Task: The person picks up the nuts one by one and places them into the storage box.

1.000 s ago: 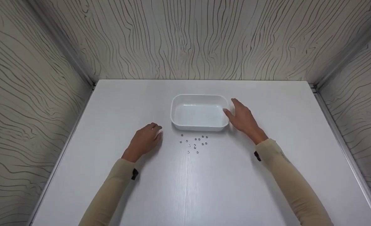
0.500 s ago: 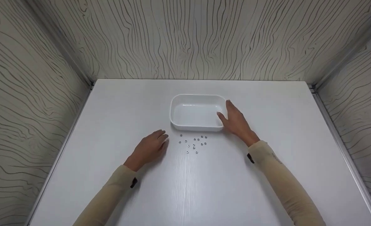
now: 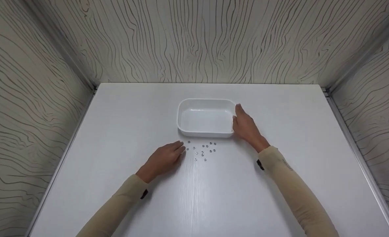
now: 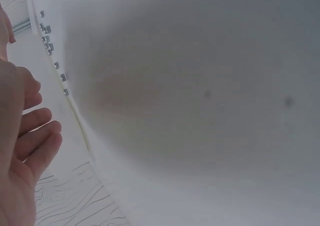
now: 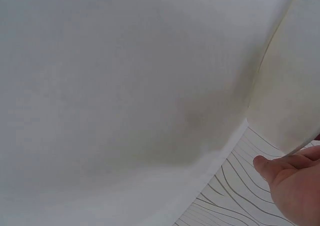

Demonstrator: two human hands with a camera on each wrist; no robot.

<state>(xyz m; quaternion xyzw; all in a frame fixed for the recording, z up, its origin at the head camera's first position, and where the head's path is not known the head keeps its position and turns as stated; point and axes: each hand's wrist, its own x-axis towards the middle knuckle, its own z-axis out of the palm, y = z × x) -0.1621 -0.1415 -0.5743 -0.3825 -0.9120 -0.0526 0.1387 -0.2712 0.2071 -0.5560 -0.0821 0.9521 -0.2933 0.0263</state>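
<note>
In the head view a white rectangular dish (image 3: 206, 133) with rounded corners stands on the table, with nothing seen inside. My right hand (image 3: 248, 128) grips its right end, thumb at the rim and fingers along the outside. The right wrist view has this hand (image 5: 295, 181) at the edge of the dish wall (image 5: 295, 70). Several small metal nuts (image 3: 202, 152) lie scattered in front of the dish. Just left of them is my left hand (image 3: 165, 159), its fingers loosely bent and holding nothing visible. In the left wrist view the nuts (image 4: 47, 29) lie beyond the left hand (image 4: 25, 131).
The white table (image 3: 194, 197) runs back to a wood-grain patterned wall (image 3: 194, 42). Similar panels stand at the left (image 3: 23, 98) and right (image 3: 375, 98), with metal rails along the table's sides.
My right hand has moved left onto the dish's right end and now grips it. My left hand has moved right and nearer, up to the nuts. The dish and nuts look unmoved.
</note>
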